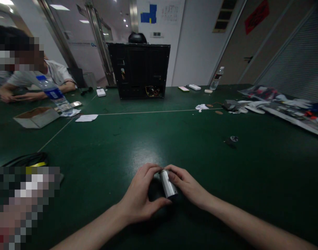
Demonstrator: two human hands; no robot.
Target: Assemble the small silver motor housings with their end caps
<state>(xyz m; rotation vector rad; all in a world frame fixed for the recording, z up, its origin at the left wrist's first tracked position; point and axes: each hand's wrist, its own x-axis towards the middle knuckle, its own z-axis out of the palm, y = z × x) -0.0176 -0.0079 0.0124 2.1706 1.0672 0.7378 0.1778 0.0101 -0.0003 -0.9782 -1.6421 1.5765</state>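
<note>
A small silver metal cylinder (168, 184) lies between my two hands, low on the dark green table (200, 152) near its front edge. My left hand (141, 194) curls around its left side, with fingertips on the far end and the thumb at the near end. From the right, my right hand (187, 185) pinches the same cylinder with closed fingers. Something dark sits under my left hand beside the cylinder, and I cannot make out what it is.
A black computer case (139, 71) stands at the table's far middle. A person sits at the far left behind a tilted water bottle (52, 92) and a cardboard box (36, 117). A small black part (232, 140) lies to the right. Papers and clutter (278, 104) fill the far right.
</note>
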